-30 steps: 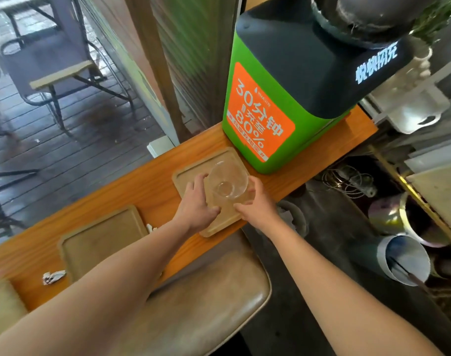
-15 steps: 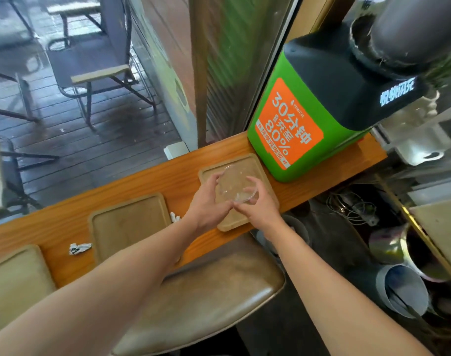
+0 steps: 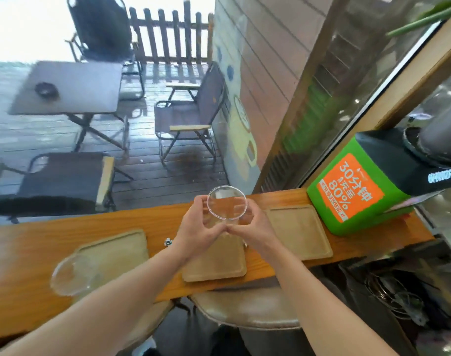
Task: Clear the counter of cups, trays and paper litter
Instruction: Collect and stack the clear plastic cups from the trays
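A clear plastic cup (image 3: 227, 202) is held above the wooden counter (image 3: 26, 237), its open mouth facing me. My left hand (image 3: 198, 227) grips its left side and my right hand (image 3: 252, 227) its right side, thumbs meeting below it. Under the hands lies a tan tray (image 3: 215, 263). Another tan tray (image 3: 299, 229) lies to its right, and a third tray (image 3: 121, 249) to the left carries a second clear cup (image 3: 74, 274). A small crumpled paper scrap (image 3: 168, 242) sits between the left and middle trays.
A green and black box with an orange label (image 3: 360, 188) stands at the counter's right end. A brown padded stool (image 3: 247, 309) is under the counter's front edge. Cables and clutter (image 3: 394, 296) lie low on the right. Beyond the glass are folding chairs and a table.
Both hands lifted the clear cup off the rightmost tray and carried it left, over the middle tray. The view swung up and left, bringing the left tray and second cup into sight.
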Demonstrator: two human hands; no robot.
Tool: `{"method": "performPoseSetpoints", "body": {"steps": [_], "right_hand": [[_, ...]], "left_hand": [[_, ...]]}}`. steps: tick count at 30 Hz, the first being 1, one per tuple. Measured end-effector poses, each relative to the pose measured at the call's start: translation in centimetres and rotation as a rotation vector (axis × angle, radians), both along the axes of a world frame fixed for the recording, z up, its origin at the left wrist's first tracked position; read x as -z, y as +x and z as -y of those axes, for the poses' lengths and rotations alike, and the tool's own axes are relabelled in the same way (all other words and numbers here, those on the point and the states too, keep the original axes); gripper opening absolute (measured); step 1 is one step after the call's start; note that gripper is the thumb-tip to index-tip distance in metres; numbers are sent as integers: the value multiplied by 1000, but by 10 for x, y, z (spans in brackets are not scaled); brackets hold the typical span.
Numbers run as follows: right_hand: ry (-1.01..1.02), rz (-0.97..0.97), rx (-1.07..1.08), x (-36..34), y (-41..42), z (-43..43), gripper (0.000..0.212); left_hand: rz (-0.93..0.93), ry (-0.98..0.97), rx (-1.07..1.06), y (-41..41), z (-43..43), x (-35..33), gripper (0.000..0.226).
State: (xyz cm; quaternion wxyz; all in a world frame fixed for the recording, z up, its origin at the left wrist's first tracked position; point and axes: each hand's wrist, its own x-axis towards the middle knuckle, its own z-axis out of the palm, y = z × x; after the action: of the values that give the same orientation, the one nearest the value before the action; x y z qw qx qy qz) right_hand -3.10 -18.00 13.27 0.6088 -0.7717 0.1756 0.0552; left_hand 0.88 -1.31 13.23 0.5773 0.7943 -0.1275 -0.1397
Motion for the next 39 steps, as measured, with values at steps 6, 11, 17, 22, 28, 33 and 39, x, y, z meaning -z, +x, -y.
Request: {"method": "performPoseSetpoints", "body": {"steps": [6, 11, 17, 22, 28, 33, 39], "right_hand": [[-20, 30, -234, -22, 23, -114, 79], [-22, 51, -309, -20, 29, -184, 88], [-13, 51, -396, -13, 29, -249, 87], [-19, 44, -421, -11, 28, -278, 85], [-4, 26, -437, -5, 25, -296, 81], [-35, 5, -439, 2, 22, -304, 83], [-90, -6, -476, 20, 21, -309, 82]], "left_hand": [[107, 22, -202, -5, -117, -10, 58], [114, 36, -289, -15, -185, -7, 56], [116, 27, -361, -25, -251, 4, 53], [105, 26, -381, -30, -280, 9, 52], [102, 27, -389, -35, -297, 16, 52], [92, 40, -384, -39, -307, 26, 53], [55, 72, -383, -43, -313, 47, 59]]}}
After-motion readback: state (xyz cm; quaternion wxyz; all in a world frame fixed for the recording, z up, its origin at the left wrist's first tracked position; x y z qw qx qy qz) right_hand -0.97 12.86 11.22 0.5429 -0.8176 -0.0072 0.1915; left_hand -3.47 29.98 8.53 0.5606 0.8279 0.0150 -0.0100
